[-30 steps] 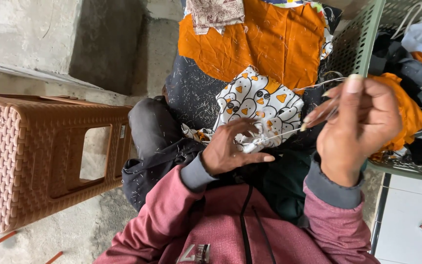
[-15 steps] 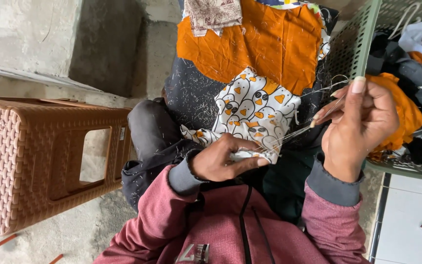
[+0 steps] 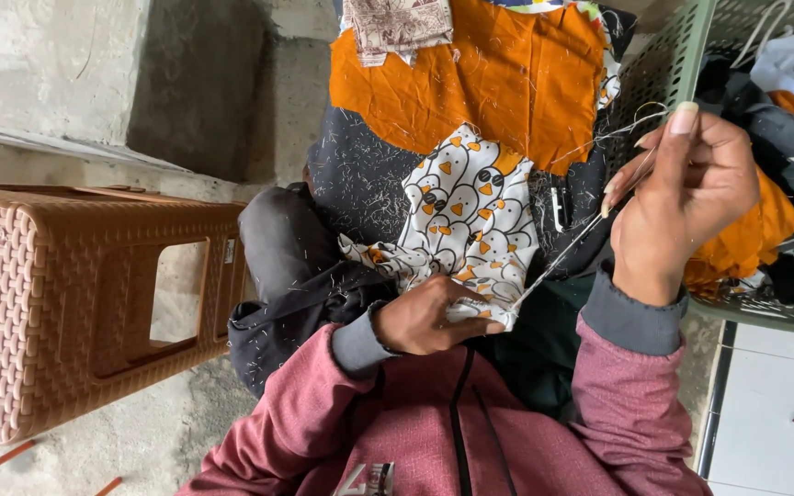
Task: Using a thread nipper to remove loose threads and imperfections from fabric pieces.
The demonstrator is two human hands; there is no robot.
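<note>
The person's left hand (image 3: 434, 317) is pinching the near corner of a white cotton patch printed with black-outlined, orange-beaked penguins (image 3: 457, 216), its fingers closed down on the folded edge and holding it against the lap. The right hand (image 3: 686, 197) is raised well apart from the left, its thumb and fingertips closed together on a thin pale sewing thread (image 3: 558, 259) that is running taut in a slanting line from the pinched corner of the patch up to that hand; whether a needle is sitting between the fingers is too small to tell. The printed patch is lying across the knees, on a dark charcoal cloth speckled with short bits of thread (image 3: 360, 184), and its far edge is overlapping a large crumpled orange fabric piece (image 3: 498, 83). Beyond the orange piece a small beige scrap with a dark red pattern (image 3: 397, 26) is lying at the top of the pile. Both forearms are covered by the sleeves of a maroon zip-up fleece jacket with grey cuffs (image 3: 457, 413). Near the right hand a pale green perforated plastic basket (image 3: 668, 64) is standing, filled with dark, white and orange garments. On the other side, a brown plastic stool with a woven rattan pattern (image 3: 57, 303) is standing on the rough grey concrete floor (image 3: 140, 441).
</note>
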